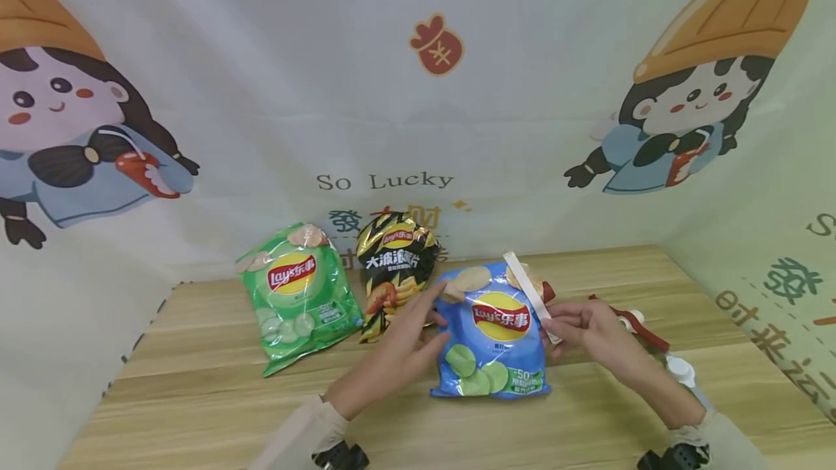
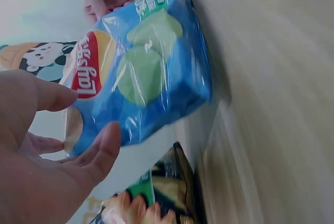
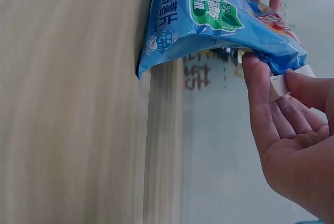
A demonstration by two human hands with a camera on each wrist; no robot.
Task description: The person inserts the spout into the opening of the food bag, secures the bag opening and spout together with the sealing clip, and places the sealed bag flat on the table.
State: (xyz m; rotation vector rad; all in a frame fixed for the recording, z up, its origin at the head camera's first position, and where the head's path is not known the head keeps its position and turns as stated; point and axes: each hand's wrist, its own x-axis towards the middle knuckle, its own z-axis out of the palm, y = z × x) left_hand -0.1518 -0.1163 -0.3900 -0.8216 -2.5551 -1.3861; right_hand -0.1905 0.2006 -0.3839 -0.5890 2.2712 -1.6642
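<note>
A blue bag of Lay's potato chips [image 1: 496, 347] stands upright on the table, leaning slightly back. Across its upper right corner runs a white bag clip [image 1: 525, 289]. My right hand [image 1: 591, 336] pinches the lower end of this clip between thumb and fingers; in the right wrist view the clip's end [image 3: 279, 85] shows at the fingertips. At the bag's left side is my left hand [image 1: 405, 354], its fingers spread and loosely bent. In the left wrist view its thumb and fingers lie close about the blue bag [image 2: 141, 72]; firm contact cannot be told.
A green Lay's bag [image 1: 303, 310] leans at the left, and a black and gold chip bag [image 1: 398, 260] stands behind my left hand. Beyond my right wrist lie a red clip [image 1: 643, 332] and a white piece [image 1: 681, 370], partly hidden. A printed cloth [image 1: 366, 93] hangs behind the table.
</note>
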